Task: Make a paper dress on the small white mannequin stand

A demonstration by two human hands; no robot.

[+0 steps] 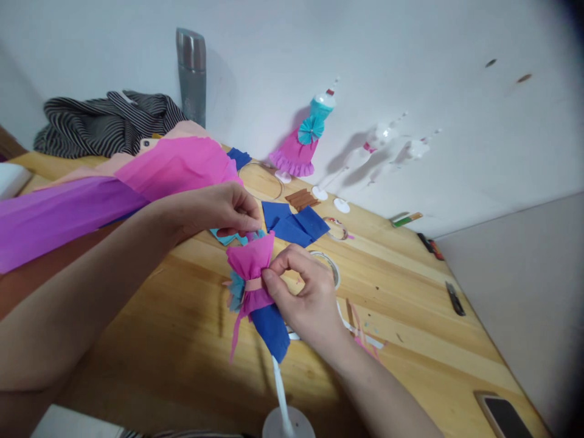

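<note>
A small crepe-paper dress (pixel 252 258) in pink, with a blue skirt part (pixel 271 331) and a peach band at its waist, sits on a thin white stand (pixel 281 389) with a round base. My right hand (pixel 305 292) pinches the dress at the band, thumb and forefinger together. At the top of the dress my left hand (pixel 232 210) is closed, its fingertips beside a bit of teal; what they hold is mostly hidden. On the dress's left side a light blue paper ruffle (pixel 236 291) sticks out, and a thin pink strip hangs below.
Blue paper pieces (pixel 296 225), tape rolls (pixel 335 229) and paper scraps (pixel 362 331) lie beyond my hands. A finished dress figure (pixel 301 143) and two bare stands (pixel 319 193) stand by the wall. Crepe sheets (pixel 177 167) spread left; a cutter (pixel 455 298) and phone (pixel 504 417) lie right.
</note>
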